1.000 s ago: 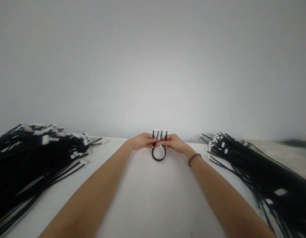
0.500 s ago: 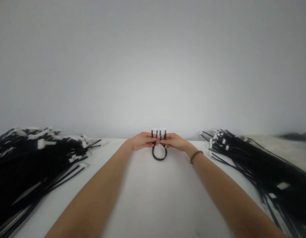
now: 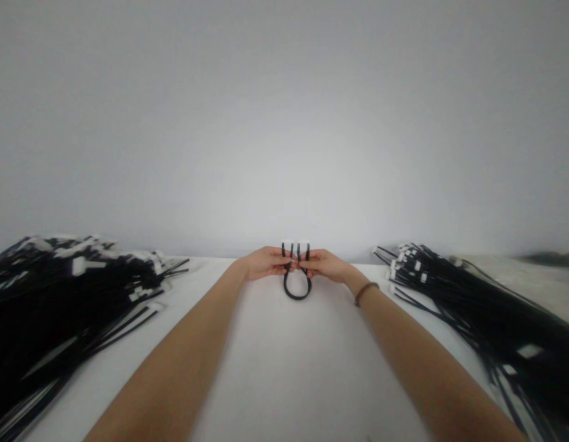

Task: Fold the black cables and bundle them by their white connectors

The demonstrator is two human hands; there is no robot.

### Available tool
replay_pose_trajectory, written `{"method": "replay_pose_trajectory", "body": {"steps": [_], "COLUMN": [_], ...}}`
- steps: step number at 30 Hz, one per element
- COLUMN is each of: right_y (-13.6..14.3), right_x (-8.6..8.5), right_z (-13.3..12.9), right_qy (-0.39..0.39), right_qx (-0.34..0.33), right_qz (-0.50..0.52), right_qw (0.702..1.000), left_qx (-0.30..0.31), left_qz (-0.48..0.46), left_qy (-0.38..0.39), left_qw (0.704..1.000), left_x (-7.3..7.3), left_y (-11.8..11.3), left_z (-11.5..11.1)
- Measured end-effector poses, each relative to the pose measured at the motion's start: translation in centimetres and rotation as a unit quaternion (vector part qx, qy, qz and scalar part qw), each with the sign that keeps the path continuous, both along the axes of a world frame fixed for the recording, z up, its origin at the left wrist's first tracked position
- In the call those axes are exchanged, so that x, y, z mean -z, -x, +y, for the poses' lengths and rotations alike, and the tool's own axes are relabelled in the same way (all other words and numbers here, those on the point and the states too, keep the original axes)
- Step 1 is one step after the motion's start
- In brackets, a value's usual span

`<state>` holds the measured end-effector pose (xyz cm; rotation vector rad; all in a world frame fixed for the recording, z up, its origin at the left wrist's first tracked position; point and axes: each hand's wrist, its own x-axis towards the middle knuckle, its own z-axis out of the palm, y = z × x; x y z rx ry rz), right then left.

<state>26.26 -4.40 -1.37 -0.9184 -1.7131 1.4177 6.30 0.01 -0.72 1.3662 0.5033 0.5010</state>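
You have nothing to read here: no lettering, label, brand, number or sign shows. The small white tags on the heaps of black cables [image 3: 58, 288] either side of you are too blurred to show any print.

We see a thin black cable folded into a loop [image 3: 297, 281], its strands gathered together at the far middle of the white tabletop. Its lower part hangs as a rounded, nearly closed ring, whose bottom sits at or just above the table surface; we cannot tell whether it touches. Above the ring the strands cross and rise upright as short parallel lengths. At the top they end in small white plastic connectors [image 3: 295, 244], side by side and level with each other. The cable looks smooth and matte, uniformly dark, and the crossing point is partly hidden, so its exact lay there is unclear.
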Motion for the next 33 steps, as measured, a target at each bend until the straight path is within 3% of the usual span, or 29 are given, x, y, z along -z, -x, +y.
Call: {"method": "replay_pose_trajectory", "body": {"steps": [33], "right_y": [-0.14], "right_x": [0.29], "right_z": [0.34], "right_qy": [-0.01], "right_qx": [0.008], "right_qz": [-0.03], "right_qw": [0.999], "left_qx": [0.018], "left_qz": [0.013], "left_qy": [-0.024], "left_qw": [0.999], "left_x": [0.09], "left_y": [0.12], "left_z": [0.17]}}
